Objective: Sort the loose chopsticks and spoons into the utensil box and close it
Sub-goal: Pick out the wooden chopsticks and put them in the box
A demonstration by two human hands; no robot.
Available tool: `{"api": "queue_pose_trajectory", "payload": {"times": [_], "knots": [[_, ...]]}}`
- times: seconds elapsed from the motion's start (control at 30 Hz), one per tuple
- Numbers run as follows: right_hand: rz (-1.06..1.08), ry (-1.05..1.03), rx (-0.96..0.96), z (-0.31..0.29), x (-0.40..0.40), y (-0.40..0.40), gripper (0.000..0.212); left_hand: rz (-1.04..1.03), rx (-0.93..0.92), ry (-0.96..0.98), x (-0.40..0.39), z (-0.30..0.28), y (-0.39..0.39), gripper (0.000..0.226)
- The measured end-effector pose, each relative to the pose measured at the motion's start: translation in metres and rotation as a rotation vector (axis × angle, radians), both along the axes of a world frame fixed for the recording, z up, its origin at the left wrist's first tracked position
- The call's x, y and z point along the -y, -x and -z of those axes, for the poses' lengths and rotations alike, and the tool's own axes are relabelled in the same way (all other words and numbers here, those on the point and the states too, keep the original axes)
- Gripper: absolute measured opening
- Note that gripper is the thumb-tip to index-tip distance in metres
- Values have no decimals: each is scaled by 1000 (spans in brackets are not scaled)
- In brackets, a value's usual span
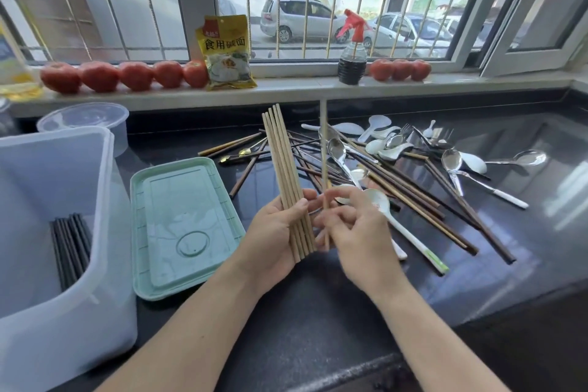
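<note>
- Our left hand [276, 232] grips a bundle of pale chopsticks [284, 175]; our right hand [356, 226] pinches a single chopstick [324, 149] upright.
- Beside them, the box [63, 232] stands open, its lid [184, 226] off.
- The bundle could fan and slip into the pile [397, 169] beyond.

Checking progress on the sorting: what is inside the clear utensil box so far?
A bundle of black chopsticks stands inside the utensil box. Its frosted wall and the frame edge hide the rest.
</note>
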State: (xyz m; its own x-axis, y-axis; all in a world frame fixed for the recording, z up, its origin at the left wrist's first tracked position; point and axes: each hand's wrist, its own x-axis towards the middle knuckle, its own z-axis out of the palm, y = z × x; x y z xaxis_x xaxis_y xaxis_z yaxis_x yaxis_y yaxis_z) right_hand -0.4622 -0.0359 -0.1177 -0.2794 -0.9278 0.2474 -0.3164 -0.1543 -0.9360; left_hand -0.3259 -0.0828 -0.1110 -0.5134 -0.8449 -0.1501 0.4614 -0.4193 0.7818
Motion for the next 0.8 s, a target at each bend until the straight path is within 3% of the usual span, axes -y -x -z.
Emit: {"api": "queue_pose_trajectory", "payload": {"times": [0.17, 0.37, 0.6, 0.8], "knots": [[5, -65, 38, 9, 0, -8, 23, -28, -19, 18, 5, 3, -2, 24], [55, -62, -110, 17, 1, -7, 13, -8, 43, 67, 1, 7, 3, 26], [56, -61, -167, 18, 7, -7, 21, -6, 102, 100, -4, 2, 3, 23], [163, -67, 100, 5, 0, -8, 45, -187, 151, 90, -22, -19, 3, 20]]}}
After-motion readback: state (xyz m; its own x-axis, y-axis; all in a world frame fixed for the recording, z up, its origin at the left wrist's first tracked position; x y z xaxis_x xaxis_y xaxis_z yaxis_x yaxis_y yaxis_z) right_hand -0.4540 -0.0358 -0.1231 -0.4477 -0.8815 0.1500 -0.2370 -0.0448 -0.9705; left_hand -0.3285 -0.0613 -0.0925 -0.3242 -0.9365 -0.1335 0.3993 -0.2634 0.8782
